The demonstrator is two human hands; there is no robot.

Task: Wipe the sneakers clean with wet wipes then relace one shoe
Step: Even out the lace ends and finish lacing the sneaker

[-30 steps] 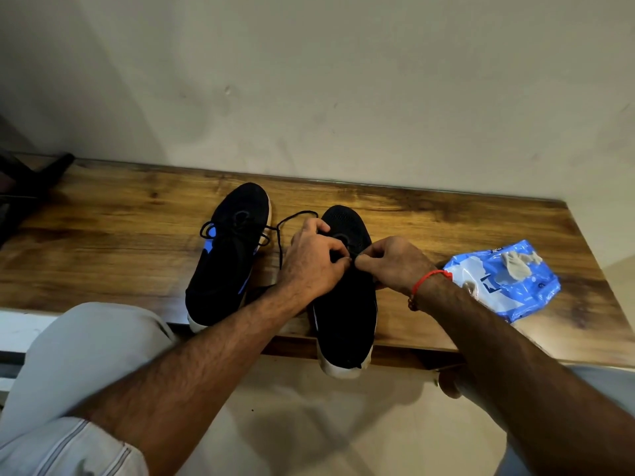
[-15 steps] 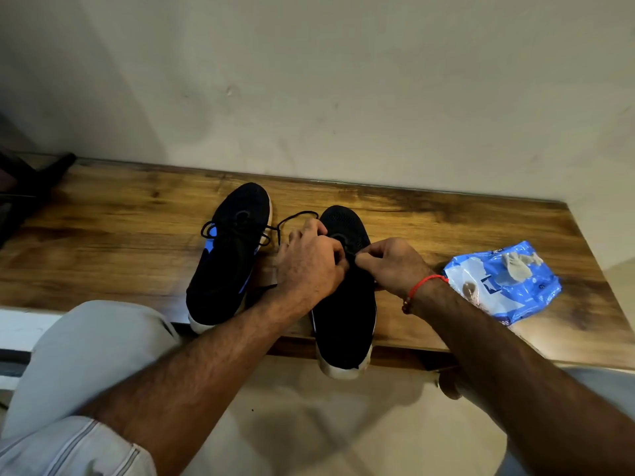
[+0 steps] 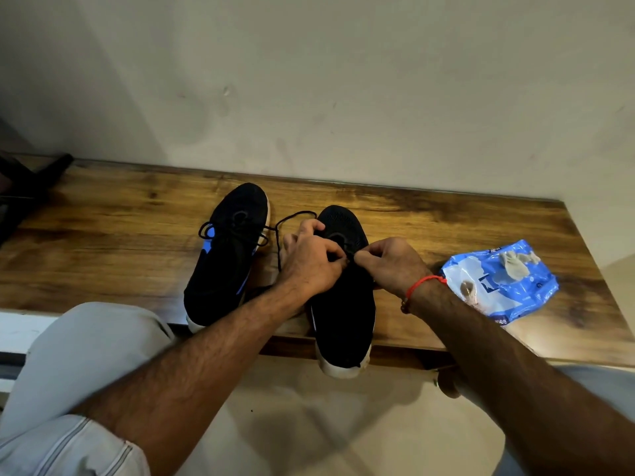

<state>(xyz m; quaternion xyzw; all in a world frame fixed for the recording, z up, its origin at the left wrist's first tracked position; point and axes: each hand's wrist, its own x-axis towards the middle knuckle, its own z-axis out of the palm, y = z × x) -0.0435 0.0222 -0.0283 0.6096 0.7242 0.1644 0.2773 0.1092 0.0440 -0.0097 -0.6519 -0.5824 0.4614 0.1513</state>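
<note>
Two black sneakers with white soles stand side by side on a wooden bench (image 3: 103, 249), toes toward the wall. The left sneaker (image 3: 226, 255) has blue side marks and a tied lace. Over the middle of the right sneaker (image 3: 343, 310), both hands work at the eyelets. My left hand (image 3: 311, 259) pinches the black lace (image 3: 288, 221), which loops out to the left between the shoes. My right hand (image 3: 388, 262), with a red thread at the wrist, pinches the lace end against the left hand's fingertips. The eyelets are hidden under the fingers.
A blue and white wet wipes pack (image 3: 501, 280) lies on the bench to the right, with a crumpled used wipe (image 3: 515, 262) on top. The heels of both sneakers overhang the bench's front edge. A dark object (image 3: 31, 187) sits at the far left. My knee (image 3: 86, 341) is below left.
Both hands stay on the right sneaker. The left hand has shifted slightly over the lacing, and the fingertips of both hands have drawn closer together.
</note>
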